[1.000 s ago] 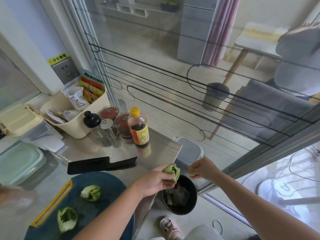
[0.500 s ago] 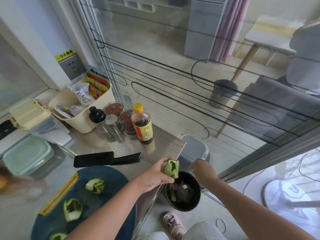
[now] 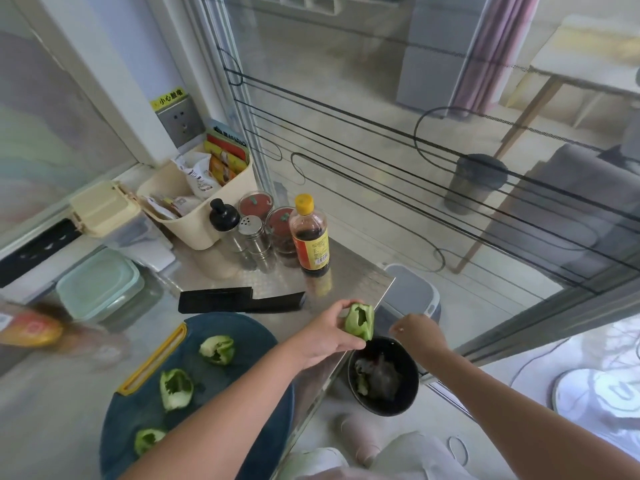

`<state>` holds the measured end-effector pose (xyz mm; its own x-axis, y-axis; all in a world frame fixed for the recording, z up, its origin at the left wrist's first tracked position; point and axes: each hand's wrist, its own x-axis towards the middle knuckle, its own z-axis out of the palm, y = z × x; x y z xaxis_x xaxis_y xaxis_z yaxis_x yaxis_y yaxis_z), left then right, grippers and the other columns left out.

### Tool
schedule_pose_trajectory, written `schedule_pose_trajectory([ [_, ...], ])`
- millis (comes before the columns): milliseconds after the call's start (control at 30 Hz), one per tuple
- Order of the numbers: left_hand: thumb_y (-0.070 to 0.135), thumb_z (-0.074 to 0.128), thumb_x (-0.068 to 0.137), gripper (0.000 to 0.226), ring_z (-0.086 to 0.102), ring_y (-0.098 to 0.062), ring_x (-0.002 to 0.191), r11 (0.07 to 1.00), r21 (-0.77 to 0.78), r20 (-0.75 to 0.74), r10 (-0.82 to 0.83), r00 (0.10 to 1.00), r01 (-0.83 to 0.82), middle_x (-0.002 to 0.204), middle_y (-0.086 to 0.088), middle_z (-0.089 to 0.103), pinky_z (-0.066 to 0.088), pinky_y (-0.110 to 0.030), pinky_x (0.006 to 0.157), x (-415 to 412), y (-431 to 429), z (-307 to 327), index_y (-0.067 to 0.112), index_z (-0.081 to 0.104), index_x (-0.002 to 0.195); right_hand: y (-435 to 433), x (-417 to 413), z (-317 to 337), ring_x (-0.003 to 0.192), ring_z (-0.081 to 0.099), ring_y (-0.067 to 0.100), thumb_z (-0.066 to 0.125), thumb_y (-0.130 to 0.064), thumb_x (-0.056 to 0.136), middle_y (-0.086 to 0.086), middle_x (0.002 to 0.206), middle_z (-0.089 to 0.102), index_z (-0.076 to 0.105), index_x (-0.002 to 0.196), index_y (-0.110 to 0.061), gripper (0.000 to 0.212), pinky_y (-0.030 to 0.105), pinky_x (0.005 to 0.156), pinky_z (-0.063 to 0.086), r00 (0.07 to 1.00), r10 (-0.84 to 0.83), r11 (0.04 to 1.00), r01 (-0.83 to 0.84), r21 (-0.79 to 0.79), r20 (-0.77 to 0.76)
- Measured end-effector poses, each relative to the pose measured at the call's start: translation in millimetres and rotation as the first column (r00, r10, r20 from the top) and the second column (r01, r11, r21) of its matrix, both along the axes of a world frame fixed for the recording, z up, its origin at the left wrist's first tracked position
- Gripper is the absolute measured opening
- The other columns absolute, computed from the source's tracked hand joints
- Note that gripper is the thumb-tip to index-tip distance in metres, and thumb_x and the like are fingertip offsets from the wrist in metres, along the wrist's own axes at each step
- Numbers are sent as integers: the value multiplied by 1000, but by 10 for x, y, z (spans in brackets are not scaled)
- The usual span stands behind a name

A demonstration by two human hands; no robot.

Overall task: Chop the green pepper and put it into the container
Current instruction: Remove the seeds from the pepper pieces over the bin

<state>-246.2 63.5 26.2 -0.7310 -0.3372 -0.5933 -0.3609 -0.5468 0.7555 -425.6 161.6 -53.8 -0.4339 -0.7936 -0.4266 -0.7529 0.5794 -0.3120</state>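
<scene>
1. The left hand (image 3: 325,336) gripped a green pepper piece (image 3: 360,322). Its fingers and thumb were curled round the piece.
2. The hollow inside of that piece faced up toward the camera.
3. The piece was up in the air, just past the edge of the metal table (image 3: 349,271). It was above the near rim of the black bucket (image 3: 412,370).
4. The right hand (image 3: 420,332) hung over the black bucket. It was just beside the pepper piece but did not touch it.
5. The right hand's fingers were bent and pointed down. I could not tell if they pinched anything.
6. The black bucket stood on the floor next to the table. A dark bag and a small green scrap were inside it.
7. Three more pepper pieces (image 3: 217,349) lay on the round dark blue cutting board (image 3: 249,337). They were apart from each other.
8. A black knife (image 3: 239,299) lay flat on the table, just behind the board.
9. A pale green container (image 3: 98,284) sat at the left side of the table with its lid on. It was well apart from both hands.
10. A brown sauce bottle (image 3: 310,233) with a yellow cap stood upright behind the knife.
</scene>
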Motion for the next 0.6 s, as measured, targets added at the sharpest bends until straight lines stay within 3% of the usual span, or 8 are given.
schedule_pose_trajectory([
  [133, -23, 57, 76, 70, 60, -18, 102, 1000, 7, 4, 15, 1000, -15, 117, -11, 57, 51, -35, 94, 21, -24, -21, 21, 44, 129, -17, -9, -28, 88, 68, 22, 52, 5, 78, 6, 98, 72, 71, 90, -10, 27, 33, 77, 58, 999, -17, 1000, 18, 16, -34],
  [200, -23, 56, 76, 72, 60, -19, 103, 1000, 4, 6, 11, 1000, -11, 117, -10, 58, 50, -36, 95, 20, -35, -26, 20, 42, 131, -31, -15, 57, 80, 67, 18, 60, -6, 83, 2, 88, 71, 72, 80, -13, 14, 30, 74, 57, 998, -58, 998, 59, 4, -36],
  [267, -24, 56, 75, 73, 59, -19, 104, 1000, 4, 4, 11, 1000, -11, 117, -10, 58, 50, -37, 96, 7, -42, -29, 20, 42, 132, -44, -24, 130, 82, 66, 15, 67, -23, 85, 2, 88, 71, 73, 83, -12, 12, 31, 79, 56, 997, -71, 997, 70, -11, -27],
  [467, -25, 57, 74, 76, 59, -20, 104, 1000, -4, -16, -3, 1000, 3, 119, -12, 58, 50, -36, 96, -57, -48, -37, 22, 44, 131, -10, -67, 335, 89, 64, 17, 68, -28, 85, 3, 99, 68, 74, 92, -12, 18, 28, 83, 52, 998, -71, 997, 71, -4, 3],
  [600, -25, 57, 73, 73, 61, -20, 100, 1000, 3, -24, -8, 1000, 8, 115, -13, 60, 51, -35, 93, -93, -39, -33, 25, 46, 126, -9, -26, 712, 76, 54, 6, 68, -21, 85, -7, 93, 63, 74, 91, -16, 10, 12, 69, 42, 993, -28, 969, 54, -240, 114],
])
